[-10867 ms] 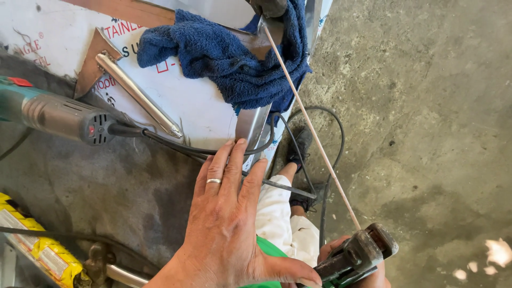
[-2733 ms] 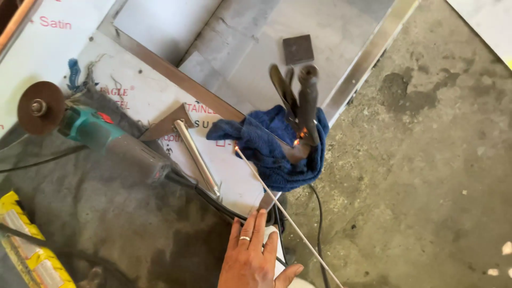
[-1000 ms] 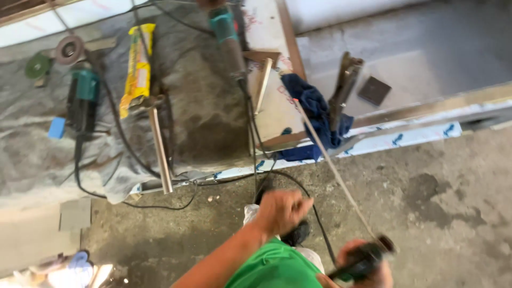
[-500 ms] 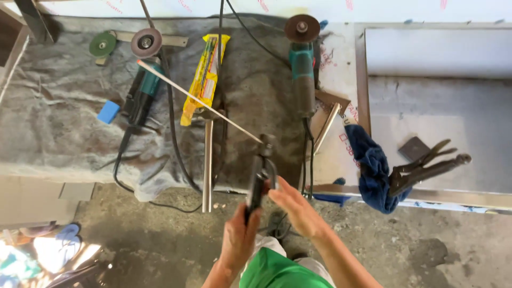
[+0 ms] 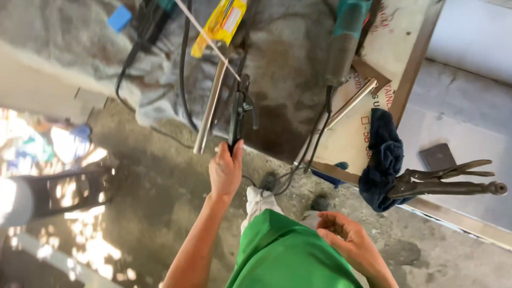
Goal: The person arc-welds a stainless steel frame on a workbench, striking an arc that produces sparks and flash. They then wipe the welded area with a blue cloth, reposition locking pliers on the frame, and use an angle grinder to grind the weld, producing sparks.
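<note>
Now only the left hand (image 5: 225, 172) holds the electrode holder (image 5: 238, 114); right hand (image 5: 349, 242) withdrawn.

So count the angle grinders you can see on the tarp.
2, possibly more out of frame. One teal angle grinder lies at upper centre-right by the board; a second angle grinder, mostly cut off, sits at the top left near the blue block.

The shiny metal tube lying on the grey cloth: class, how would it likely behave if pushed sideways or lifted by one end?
The metal tube looks round and smooth, so it would probably roll. It appears rigid and should stay straight. The wrinkled grey cloth may slow rolling.
</note>
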